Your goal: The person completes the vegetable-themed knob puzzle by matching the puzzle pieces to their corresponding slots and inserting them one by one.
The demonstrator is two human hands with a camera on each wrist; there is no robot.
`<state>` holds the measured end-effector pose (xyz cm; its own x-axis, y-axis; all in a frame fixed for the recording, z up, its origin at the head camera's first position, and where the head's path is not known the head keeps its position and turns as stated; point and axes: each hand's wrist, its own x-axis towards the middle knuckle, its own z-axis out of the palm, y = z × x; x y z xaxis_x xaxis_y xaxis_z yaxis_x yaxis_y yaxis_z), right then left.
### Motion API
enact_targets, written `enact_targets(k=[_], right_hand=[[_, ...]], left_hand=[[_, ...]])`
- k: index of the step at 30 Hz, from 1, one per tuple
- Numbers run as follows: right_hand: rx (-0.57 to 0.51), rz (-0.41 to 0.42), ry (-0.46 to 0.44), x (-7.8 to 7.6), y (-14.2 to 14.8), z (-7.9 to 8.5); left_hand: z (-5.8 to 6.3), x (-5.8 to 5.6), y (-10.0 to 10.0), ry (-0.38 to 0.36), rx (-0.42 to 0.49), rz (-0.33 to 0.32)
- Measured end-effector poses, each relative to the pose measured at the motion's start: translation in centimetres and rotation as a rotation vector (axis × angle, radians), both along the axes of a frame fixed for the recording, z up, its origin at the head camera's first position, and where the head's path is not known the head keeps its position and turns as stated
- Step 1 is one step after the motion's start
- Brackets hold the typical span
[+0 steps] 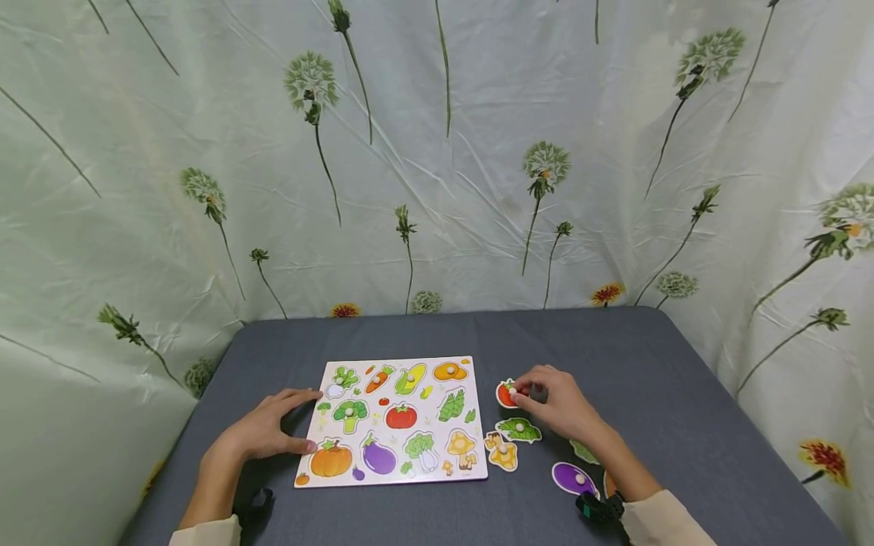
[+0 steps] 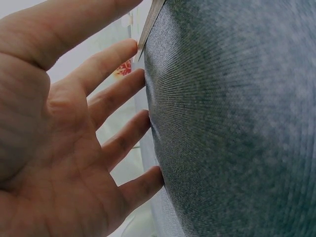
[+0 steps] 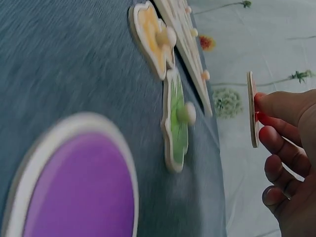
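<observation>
red tomato piece (image 1: 503, 395) is pinched by its knob (image 1: 513, 392) in the right hand (image 1: 556, 400), likely for easy handling; spread-fingered left hand (image 1: 262, 429) seemingly steadies the board (image 1: 426, 414).

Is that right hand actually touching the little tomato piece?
Touching. The right wrist view shows it: the fingers of the right hand pinch the tomato piece, seen edge-on, with no gap between.
</observation>
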<state>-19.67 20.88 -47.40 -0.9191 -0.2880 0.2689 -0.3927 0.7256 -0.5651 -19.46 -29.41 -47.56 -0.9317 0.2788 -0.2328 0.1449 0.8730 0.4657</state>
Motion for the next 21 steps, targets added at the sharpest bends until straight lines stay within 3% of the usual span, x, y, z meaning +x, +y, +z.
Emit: enact_targets(k=[21], right_hand=[[-0.062,0.097,-0.047,-1.0,-6.3,0.3]], left_hand=[[0.0,0.0,0.0,-0.003,-0.002,0.001]])
